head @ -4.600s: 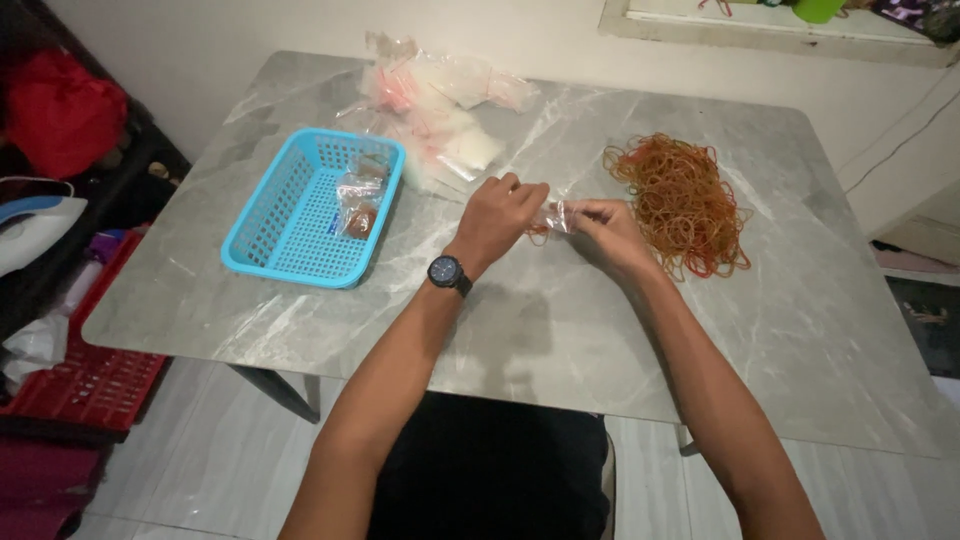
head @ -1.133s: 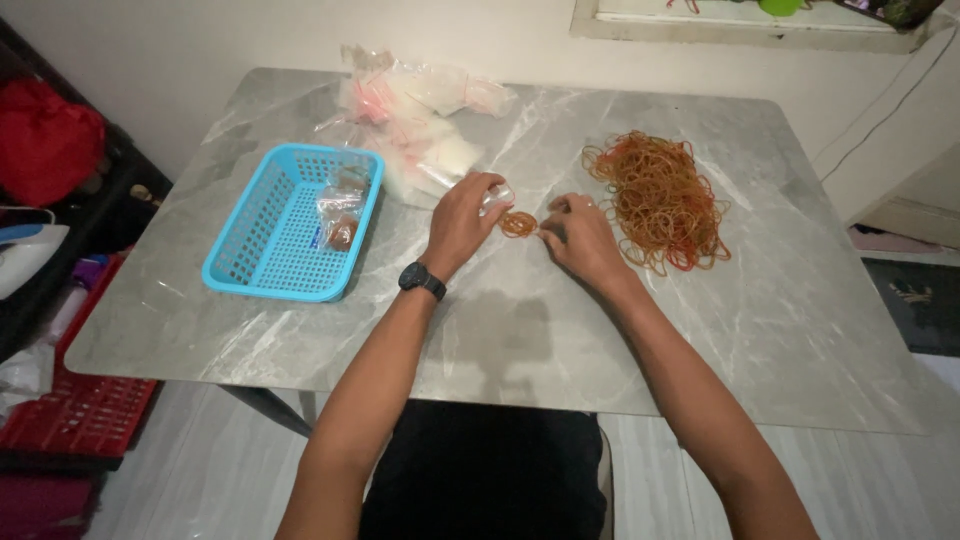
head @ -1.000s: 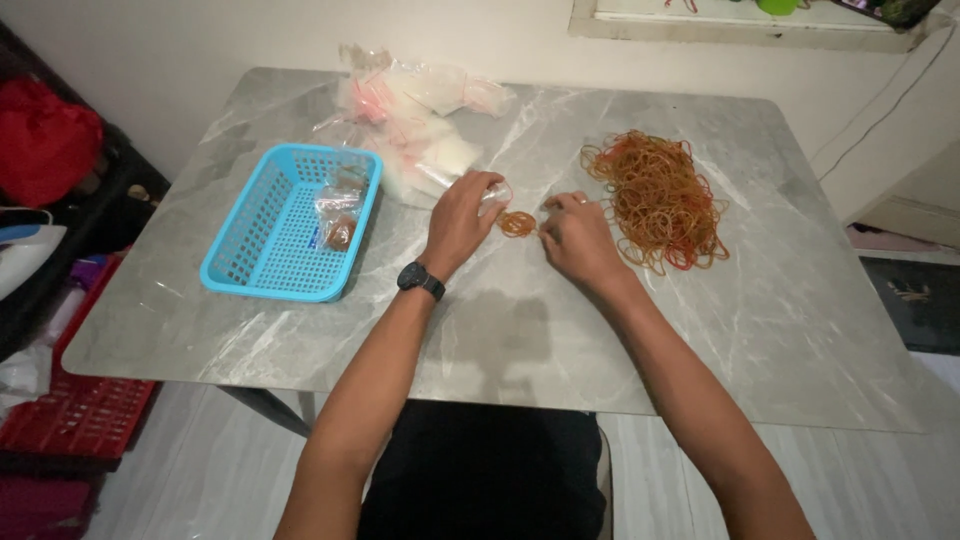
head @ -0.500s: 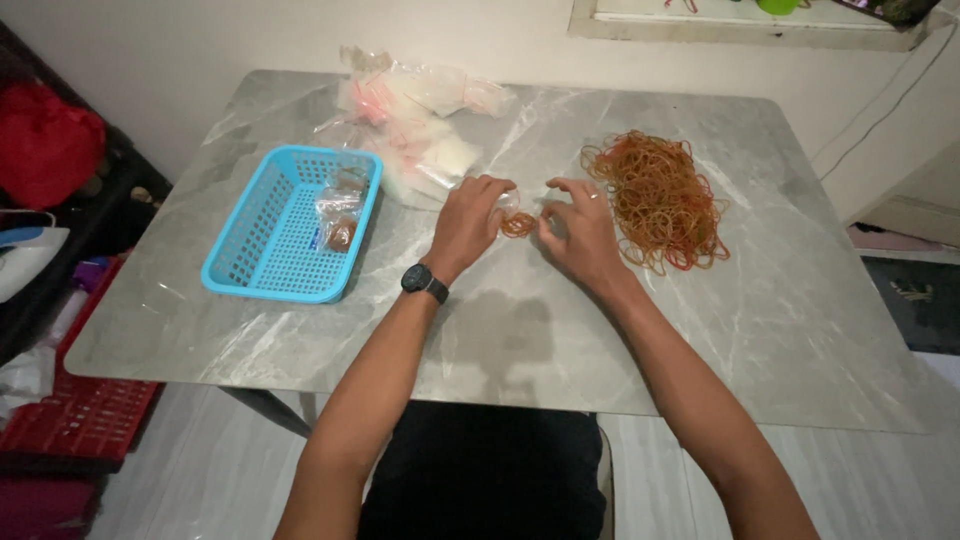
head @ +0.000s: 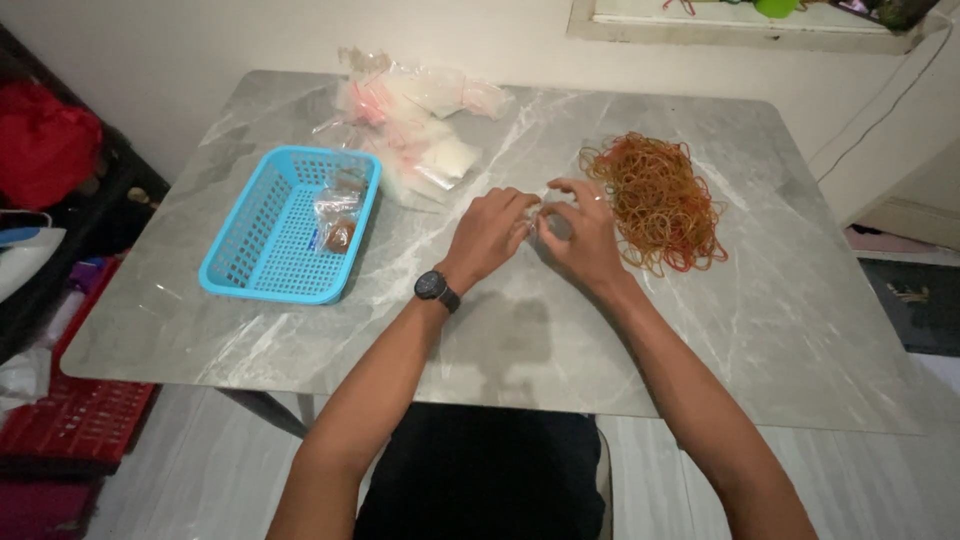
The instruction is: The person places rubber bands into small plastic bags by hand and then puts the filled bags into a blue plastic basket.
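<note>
Rubber bands (head: 655, 200) lie in a loose orange-red heap on the grey marbled counter (head: 760, 330), just right of the right hand (head: 580, 235). The left hand (head: 490, 232), a dark watch (head: 436, 289) on its wrist, meets the right one near the counter's middle — fingertips pinched together on something small and clear, seemingly a little plastic bag (head: 553, 222), though what is inside is hidden. Both hands are closed on it, touching each other. More clear bags (head: 420, 130) are piled at the far edge, and a blue basket (head: 265, 250) to the left holds a few filled packets (head: 338, 215). To do this well, I judge it best to keep the bag's mouth held taut between both thumbs, low over the counter — so nothing slips out and the heap stays within easy reach.
</note>
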